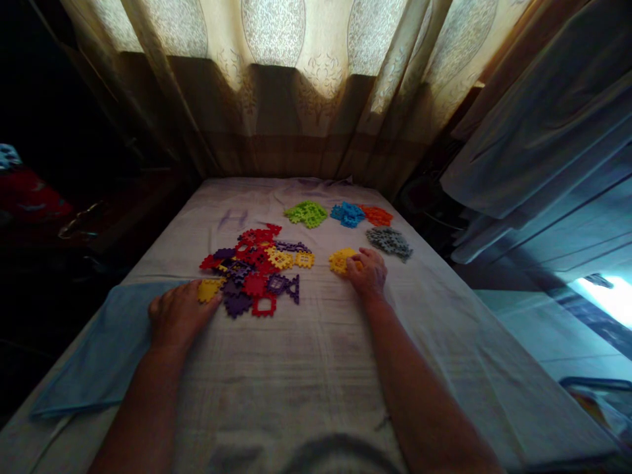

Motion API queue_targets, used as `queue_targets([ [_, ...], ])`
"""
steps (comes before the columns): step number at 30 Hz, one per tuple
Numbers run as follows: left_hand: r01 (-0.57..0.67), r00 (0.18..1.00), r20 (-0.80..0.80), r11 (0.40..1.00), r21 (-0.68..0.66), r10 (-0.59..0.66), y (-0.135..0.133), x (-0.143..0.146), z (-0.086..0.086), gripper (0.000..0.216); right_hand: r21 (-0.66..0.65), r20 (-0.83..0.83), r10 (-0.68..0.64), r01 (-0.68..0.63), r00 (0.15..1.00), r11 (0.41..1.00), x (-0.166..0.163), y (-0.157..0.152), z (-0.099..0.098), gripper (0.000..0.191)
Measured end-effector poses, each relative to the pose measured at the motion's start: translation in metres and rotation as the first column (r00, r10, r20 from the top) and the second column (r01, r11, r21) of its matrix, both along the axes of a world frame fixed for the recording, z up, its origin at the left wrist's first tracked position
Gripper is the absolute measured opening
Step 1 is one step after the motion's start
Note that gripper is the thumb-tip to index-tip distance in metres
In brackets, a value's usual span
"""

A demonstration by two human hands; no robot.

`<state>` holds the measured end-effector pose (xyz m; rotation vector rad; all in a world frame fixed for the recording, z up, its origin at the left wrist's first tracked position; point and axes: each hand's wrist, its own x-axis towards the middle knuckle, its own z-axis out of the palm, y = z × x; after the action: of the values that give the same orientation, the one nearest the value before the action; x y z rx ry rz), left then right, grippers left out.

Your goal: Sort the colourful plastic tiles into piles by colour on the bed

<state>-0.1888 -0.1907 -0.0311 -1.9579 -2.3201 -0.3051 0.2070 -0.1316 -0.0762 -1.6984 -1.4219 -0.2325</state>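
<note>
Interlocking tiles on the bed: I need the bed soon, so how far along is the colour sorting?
Done: green pile, blue pile, orange pile and grey pile lie apart, each one colour. In hand: the right hand rests on the yellow pile; the left hand touches a yellow tile. Left: the mixed heap of red, purple and yellow tiles, larger than any sorted pile.

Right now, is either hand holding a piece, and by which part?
Nothing is lifted. The left hand touches a yellow piece at its near edge; the right hand rests on the right side of the yellow pile. A grip cannot be told.
</note>
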Motion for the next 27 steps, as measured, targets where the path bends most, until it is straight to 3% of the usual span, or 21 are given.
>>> queue_targets([
  [9, -0.034, 0.998, 0.046, 0.999, 0.028, 0.032, -0.001, 0.001, 0.002, 0.055, 0.052, 0.014, -0.006, 0.005, 1.000, 0.999, -0.002, -0.003, 0.002, 0.023],
  [15, -0.035, 0.968, 0.249, 0.980, 0.197, -0.015, 0.000, 0.012, 0.010, 0.055, 0.106, 0.028, 0.105, -0.107, 0.994, 0.989, -0.016, -0.009, 0.015, 0.021],
  [18, 0.050, 0.878, 0.451, 0.968, 0.246, -0.160, 0.001, 0.026, 0.007, 0.053, 0.105, 0.034, 0.256, -0.258, 0.966, 0.960, -0.038, -0.015, 0.022, 0.023],
  [21, 0.168, 0.726, 0.631, 0.960, 0.224, -0.274, -0.002, 0.044, 0.001, 0.060, 0.057, 0.073, 0.446, -0.451, 0.892, 0.891, -0.067, -0.024, 0.028, 0.032],
  [24, 0.292, 0.567, 0.756, 0.938, 0.186, -0.327, -0.007, 0.059, -0.001, 0.068, -0.016, 0.146, 0.595, -0.599, 0.790, 0.800, -0.093, -0.033, 0.033, 0.041],
  [27, 0.372, 0.451, 0.831, 0.915, 0.158, -0.326, -0.010, 0.067, -0.001, 0.071, -0.064, 0.214, 0.684, -0.688, 0.698, 0.723, -0.111, -0.041, 0.036, 0.031],
])
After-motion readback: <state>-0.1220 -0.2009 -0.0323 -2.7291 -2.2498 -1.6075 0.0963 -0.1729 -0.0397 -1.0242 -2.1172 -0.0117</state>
